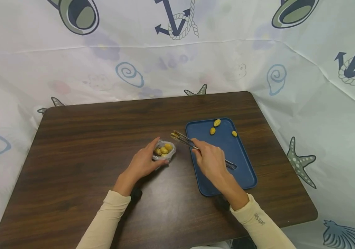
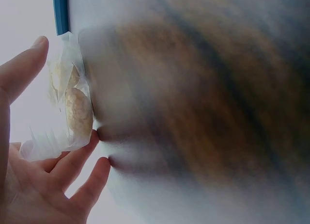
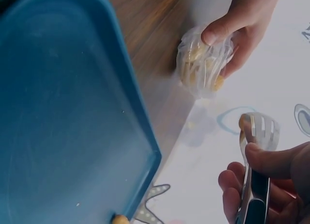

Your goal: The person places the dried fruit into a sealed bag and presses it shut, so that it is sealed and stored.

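My left hand (image 1: 141, 162) cups a small clear plastic bag (image 1: 172, 155), thumb on the near side and fingers on the far side. Several yellow oval pieces (image 1: 164, 150) lie inside the bag, whose mouth faces up. In the left wrist view, one wrinkled pale piece (image 2: 79, 112) shows through the plastic. Metal tongs (image 3: 254, 190) with slotted heads are gripped by my right hand (image 1: 209, 160) over the blue tray's left side. Their tips point toward the bag, a short way to its right, and a yellow-brown piece (image 3: 242, 123) shows between the heads.
The blue rectangular tray (image 1: 233, 176) lies on the right of the dark wooden table (image 1: 81, 155). Near its far end are three yellow pieces (image 1: 213, 131). A white sheet with sea prints (image 1: 227, 65) hangs behind the table.
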Tool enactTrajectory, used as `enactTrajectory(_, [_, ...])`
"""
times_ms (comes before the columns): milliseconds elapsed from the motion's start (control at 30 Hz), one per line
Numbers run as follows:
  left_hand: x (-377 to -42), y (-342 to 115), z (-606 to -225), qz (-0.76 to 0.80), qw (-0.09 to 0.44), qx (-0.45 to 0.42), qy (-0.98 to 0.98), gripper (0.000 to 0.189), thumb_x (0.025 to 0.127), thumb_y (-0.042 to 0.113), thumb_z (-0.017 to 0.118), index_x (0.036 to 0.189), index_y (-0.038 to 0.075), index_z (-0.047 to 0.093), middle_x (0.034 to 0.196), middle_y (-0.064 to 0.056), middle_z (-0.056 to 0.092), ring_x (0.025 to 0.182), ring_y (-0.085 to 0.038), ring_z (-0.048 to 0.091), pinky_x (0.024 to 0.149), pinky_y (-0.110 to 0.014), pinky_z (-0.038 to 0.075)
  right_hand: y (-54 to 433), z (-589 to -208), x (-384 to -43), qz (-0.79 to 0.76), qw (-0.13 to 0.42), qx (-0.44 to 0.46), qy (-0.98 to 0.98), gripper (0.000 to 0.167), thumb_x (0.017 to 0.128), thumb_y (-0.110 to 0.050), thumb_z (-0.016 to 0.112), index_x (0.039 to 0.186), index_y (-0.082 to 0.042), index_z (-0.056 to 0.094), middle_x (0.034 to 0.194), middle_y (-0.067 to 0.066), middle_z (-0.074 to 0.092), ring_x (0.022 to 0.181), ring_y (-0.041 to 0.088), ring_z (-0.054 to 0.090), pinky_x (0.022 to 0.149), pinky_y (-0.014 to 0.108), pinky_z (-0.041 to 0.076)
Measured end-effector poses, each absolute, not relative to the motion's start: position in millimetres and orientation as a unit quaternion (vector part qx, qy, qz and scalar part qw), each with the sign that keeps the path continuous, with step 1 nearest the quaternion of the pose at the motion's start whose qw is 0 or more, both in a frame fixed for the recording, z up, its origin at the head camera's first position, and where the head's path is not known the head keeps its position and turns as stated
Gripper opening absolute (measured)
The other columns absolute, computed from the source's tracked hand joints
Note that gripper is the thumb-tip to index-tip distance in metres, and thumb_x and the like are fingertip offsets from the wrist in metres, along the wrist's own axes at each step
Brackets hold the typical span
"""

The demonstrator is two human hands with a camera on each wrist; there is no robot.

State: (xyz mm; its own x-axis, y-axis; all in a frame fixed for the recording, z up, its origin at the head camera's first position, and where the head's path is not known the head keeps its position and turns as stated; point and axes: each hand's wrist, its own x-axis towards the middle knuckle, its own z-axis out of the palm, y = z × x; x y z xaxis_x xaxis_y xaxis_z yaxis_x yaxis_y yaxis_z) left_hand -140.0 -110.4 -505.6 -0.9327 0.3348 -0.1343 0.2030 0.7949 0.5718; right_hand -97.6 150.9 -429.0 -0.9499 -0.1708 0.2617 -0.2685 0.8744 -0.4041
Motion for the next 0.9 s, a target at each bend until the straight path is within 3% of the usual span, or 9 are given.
enactTrajectory(167, [-140,-111,-506,0.286,0.115,0.142,0.941,0.103,0.089,0.056,0.076,0.166,0.018,0.02,0.162,-0.015,0.044,0.137,-0.044,0.054,0.109,-0.06,0.045,147,-430,-96,0.218,0.114,0.127,-0.961,0.034,0.096,-0.018,0.074,0.131,-0.015,0.073,0.11,0.006,0.08,0.061,0.018,0.068,0.052,0.035,0.052])
enactTrajectory(500, [-139,-110,-504,0.283,0.112,0.139,0.942,0.103,0.089,0.056,0.076,0.166,0.018,0.02,0.161,-0.016,0.045,0.134,-0.044,0.056,0.108,-0.061,0.047,141,-435,-93,0.211,0.123,0.145,-0.959,0.034,0.094,-0.016,0.076,0.129,-0.016,0.074,0.111,0.005,0.08,0.077,0.023,0.076,0.058,0.04,0.058])
enactTrajectory(900, [-138,-110,-503,0.285,0.107,0.145,0.941,0.104,0.089,0.055,0.077,0.166,0.016,0.02,0.16,-0.018,0.046,0.133,-0.046,0.057,0.106,-0.061,0.047,133,-435,-93,0.203,0.11,0.163,-0.959,0.033,0.095,-0.017,0.076,0.128,-0.015,0.074,0.106,0.005,0.08,0.076,0.022,0.075,0.055,0.037,0.056])
